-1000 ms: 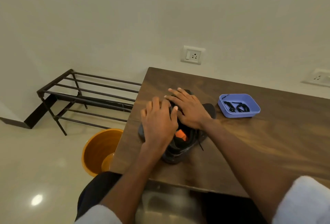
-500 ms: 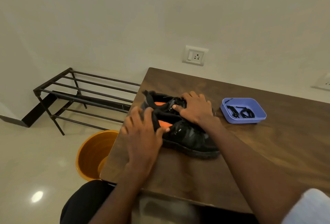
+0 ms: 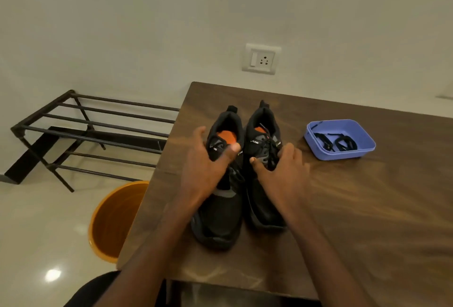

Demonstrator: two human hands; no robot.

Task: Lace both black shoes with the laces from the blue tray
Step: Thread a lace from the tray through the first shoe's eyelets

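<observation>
Two black shoes with orange insoles stand side by side on the brown table (image 3: pixel 367 208), toes toward me. My left hand (image 3: pixel 206 167) grips the left shoe (image 3: pixel 220 218) around its tongue, thumb on the inner side. My right hand (image 3: pixel 282 172) grips the right shoe (image 3: pixel 262 206) over its lacing area, where a black lace shows. The blue tray (image 3: pixel 343 154) sits to the right of the shoes, holding bundled black laces (image 3: pixel 334 142).
An orange bucket (image 3: pixel 112 221) stands on the floor beside the table's left edge. A black metal rack (image 3: pixel 85 135) is against the wall at left. A wall socket (image 3: pixel 261 58) is above the table's far edge.
The shoes have been turned from lying across the table to standing side by side, toes toward me. Each hand now holds one shoe.
</observation>
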